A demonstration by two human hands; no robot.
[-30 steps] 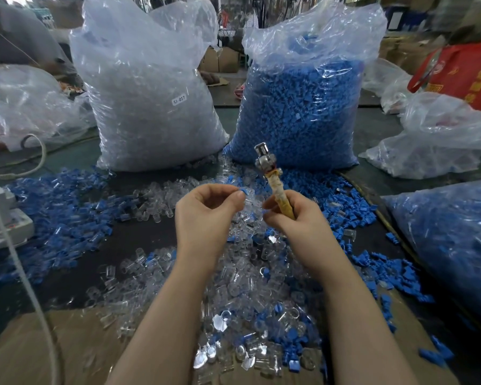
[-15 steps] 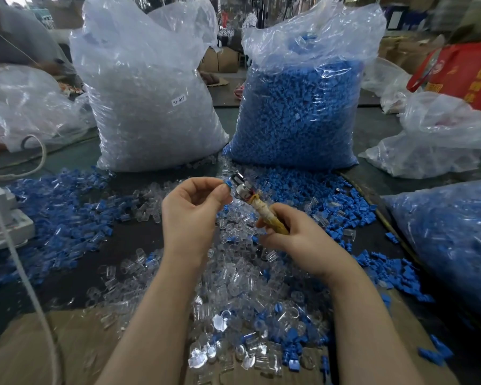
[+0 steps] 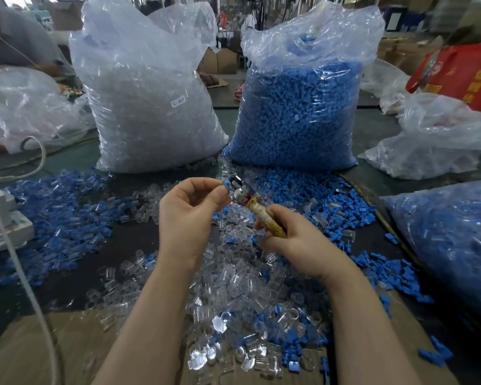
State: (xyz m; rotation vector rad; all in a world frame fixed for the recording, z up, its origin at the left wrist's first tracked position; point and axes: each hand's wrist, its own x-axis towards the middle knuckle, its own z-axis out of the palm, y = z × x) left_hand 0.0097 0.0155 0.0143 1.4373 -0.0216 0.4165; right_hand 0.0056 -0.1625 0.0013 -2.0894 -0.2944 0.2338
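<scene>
We see both hands raised mid-frame, over a dark table (image 3: 128, 240) strewn with small plastic parts. Left hand (image 3: 189, 215), just left of centre: thumb and forefinger curled together, pinching a small blue piece (image 3: 226, 185); the other fingers are loosely bent behind them. The blue piece sits right against the metal head of the tool (image 3: 240, 190); we cannot tell whether it is seated on it or only touching.

Right hand (image 3: 297, 243), right of centre: fingers wrapped round the tool's yellowish taped handle, thumb on top. The tool tilts up and to the left, its head meeting the left fingertips.

Below the hands, centre to lower centre, we note a heap of clear pieces (image 3: 233, 287) mixed with a few blue ones. Loose blue pieces (image 3: 61, 212) spread across the left middle, more to the right of the hands. Cardboard (image 3: 53, 343) lies at lower left, partly under the heap.

Upper left of centre: a big clear-piece bag (image 3: 150, 79) with a label (image 3: 178, 101) reading SJ 017. Upper right of centre: a blue-piece bag (image 3: 297, 115), just beside it. A second blue-filled bag (image 3: 450, 240) is at the right edge, a red bag (image 3: 461, 76) upper right, and a white cord (image 3: 25, 273) runs down the left side.
</scene>
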